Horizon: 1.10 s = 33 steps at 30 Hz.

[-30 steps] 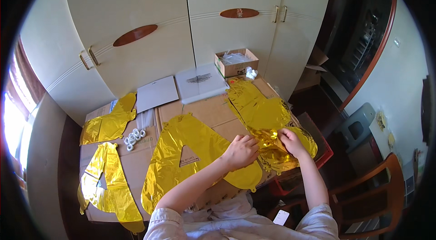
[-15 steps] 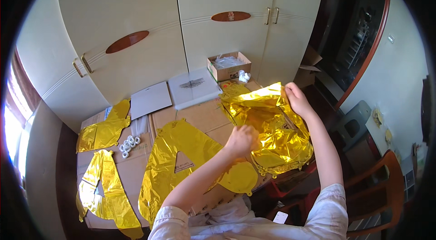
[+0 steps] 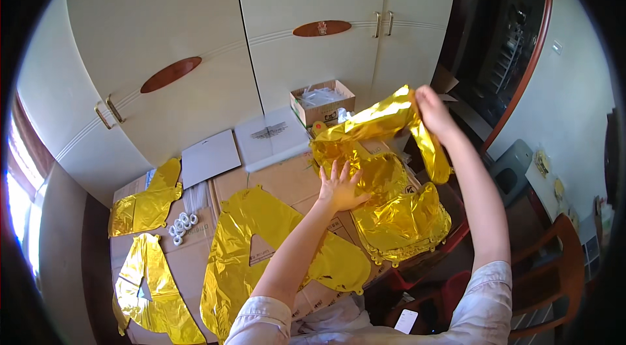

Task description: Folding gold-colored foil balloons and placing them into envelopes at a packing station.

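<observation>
Our right hand [image 3: 432,109] has its grip closed on the top edge of a crinkled gold foil balloon [image 3: 381,120], lifted off a stack of flat gold foil balloons [image 3: 401,218] at the right end of the cardboard-covered worktop [image 3: 287,179]. Our left hand [image 3: 339,188] lies open and flat, fingers spread, pressing the near-left edge of that stack and gripping nothing.

We judge the thin foil could crease hard or tear where the right hand pinches it, since the sheet hangs twisted from one point. The stack overhangs the right edge of the worktop, so a pull might drag the lower pieces off toward the red-brown wooden chair [image 3: 554,260].

The lifted foil hides the right fingertips, so we cannot tell how many layers they hold. Our left arm covers part of the large gold letter-shaped balloon [image 3: 261,254] nearer us. The contents of the small open cardboard box [image 3: 323,102] at the far side are only pale shapes. The small white rings [image 3: 181,225] on the left are too small to identify.
</observation>
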Available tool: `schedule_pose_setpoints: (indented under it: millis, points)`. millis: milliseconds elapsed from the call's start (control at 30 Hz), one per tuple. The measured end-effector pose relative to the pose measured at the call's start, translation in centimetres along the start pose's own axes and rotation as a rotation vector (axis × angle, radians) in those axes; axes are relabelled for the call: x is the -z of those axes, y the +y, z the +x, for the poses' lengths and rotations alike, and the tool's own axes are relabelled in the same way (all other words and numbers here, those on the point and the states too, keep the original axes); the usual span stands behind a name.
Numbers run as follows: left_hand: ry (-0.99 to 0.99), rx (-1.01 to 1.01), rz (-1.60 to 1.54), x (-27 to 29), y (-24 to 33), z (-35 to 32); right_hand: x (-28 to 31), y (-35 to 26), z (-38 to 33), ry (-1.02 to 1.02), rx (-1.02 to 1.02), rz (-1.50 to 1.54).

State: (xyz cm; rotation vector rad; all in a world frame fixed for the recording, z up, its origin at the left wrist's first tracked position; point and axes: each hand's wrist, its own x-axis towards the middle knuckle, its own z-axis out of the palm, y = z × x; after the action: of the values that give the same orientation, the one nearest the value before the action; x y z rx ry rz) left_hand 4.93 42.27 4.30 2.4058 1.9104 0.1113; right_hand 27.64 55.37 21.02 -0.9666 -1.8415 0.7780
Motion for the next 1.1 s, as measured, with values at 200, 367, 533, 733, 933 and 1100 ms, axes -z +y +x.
schedule_pose_setpoints:
  millis: [200,367,533,733,933,1100]
  points:
    - [-0.051,0.004,0.015,1.2,0.3,-0.4,3.6,-9.3,5.8,0.378,0.154,-0.021]
    - [-0.061,0.000,0.005,0.8,0.2,-0.2,4.7,-17.2,4.3,0.414,0.345,0.231]
    - [0.304,0.049,-0.282,-1.6,-1.0,0.5,0.8,-19.7,-2.4,0.219,0.690,-0.235]
    - [0.232,0.322,-1.740,0.2,-6.1,-3.3,-10.2,-16.6,-15.4,-0.183,1.181,-0.620]
    - [-0.332,0.565,-1.771,7.2,-5.5,-14.4,-19.0,-11.1,-27.5,-0.324,1.141,-0.524]
    - [-0.103,0.355,-1.252,4.9,-4.9,-16.1,-19.8,-12.2,-30.5,-0.357,1.112,-0.492]
